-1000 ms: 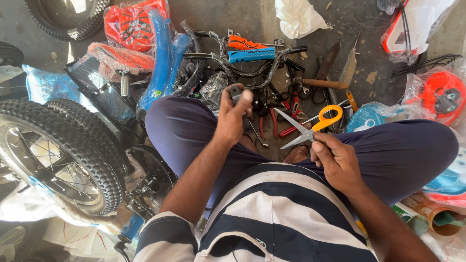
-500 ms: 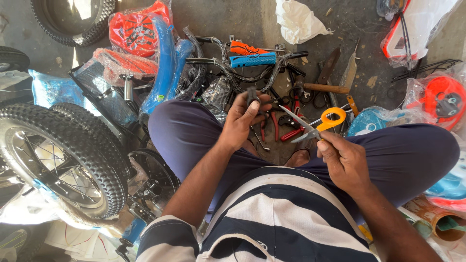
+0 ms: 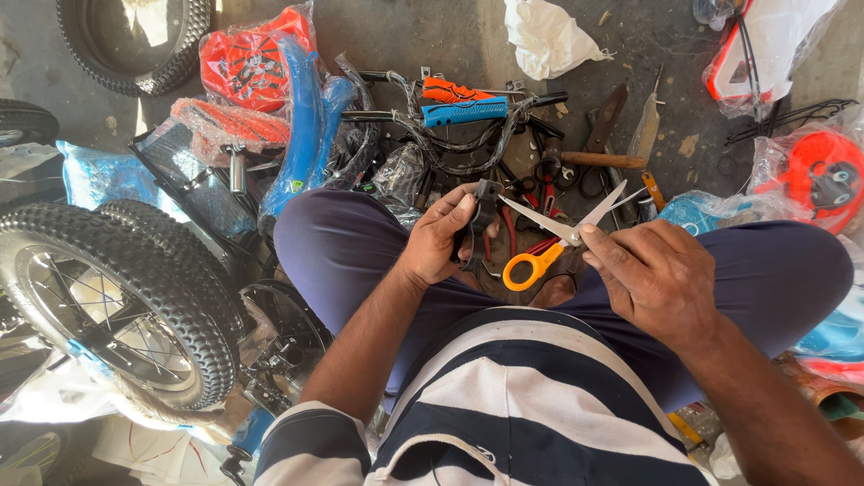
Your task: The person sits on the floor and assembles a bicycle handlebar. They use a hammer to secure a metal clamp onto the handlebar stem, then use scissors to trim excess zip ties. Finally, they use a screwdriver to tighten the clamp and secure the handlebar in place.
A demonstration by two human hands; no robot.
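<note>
I sit cross-legged on the floor. My left hand (image 3: 438,238) grips a small black part (image 3: 478,225), held upright above my lap. My right hand (image 3: 657,279) holds a pair of scissors (image 3: 556,236) with orange handles; their blades are spread apart and point up and left, one tip close to the black part. A heap of hand tools (image 3: 576,171) lies on the floor just beyond my knees.
A knobbly bicycle wheel (image 3: 117,297) lies at my left. Blue and orange bicycle parts in plastic wrap (image 3: 270,99), handlebars with a blue grip (image 3: 463,112), a tyre (image 3: 135,45) and a white rag (image 3: 549,36) lie ahead. More wrapped orange parts (image 3: 810,175) sit at right.
My right hand has turned the scissors so the orange handle hangs lower and the blades are spread wider. My left hand has shifted right with the black part, toward the blades.
</note>
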